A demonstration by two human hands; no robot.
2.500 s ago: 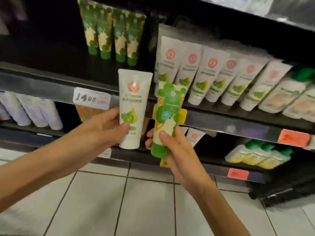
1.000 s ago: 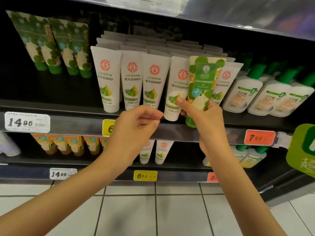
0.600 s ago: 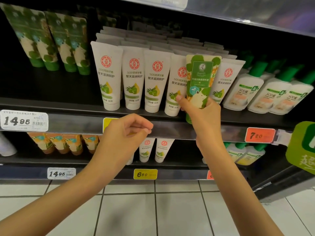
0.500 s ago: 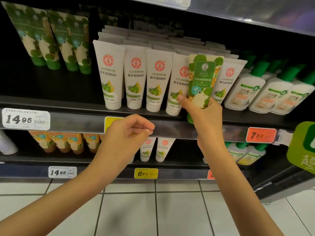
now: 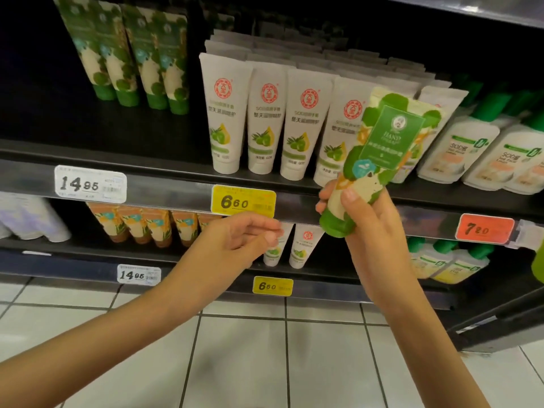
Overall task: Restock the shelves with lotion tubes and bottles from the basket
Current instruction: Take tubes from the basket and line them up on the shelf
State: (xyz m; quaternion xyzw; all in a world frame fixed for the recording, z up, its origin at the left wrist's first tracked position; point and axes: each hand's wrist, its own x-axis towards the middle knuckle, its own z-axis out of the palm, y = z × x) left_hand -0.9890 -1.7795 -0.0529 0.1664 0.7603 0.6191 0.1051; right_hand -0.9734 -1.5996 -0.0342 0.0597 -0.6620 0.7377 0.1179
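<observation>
Upper shelf (image 5: 164, 175): a left tube group (image 5: 138, 60) stands cap-down toward the left end. The central tube rows (image 5: 265, 119) stand at mid-shelf, several deep from front edge to back, and the bottles (image 5: 471, 151) fill the right end. The held tube (image 5: 379, 148), gripped near its cap by the right hand (image 5: 368, 234), tilts before the rightmost central tubes. The left hand (image 5: 235, 240) hangs before the lower shelf (image 5: 73, 259), just below a price label (image 5: 243, 201) on the upper shelf's front edge. The lower shelf carries lower tubes (image 5: 147, 225) at left and lower bottles (image 5: 447, 260) at right.
</observation>
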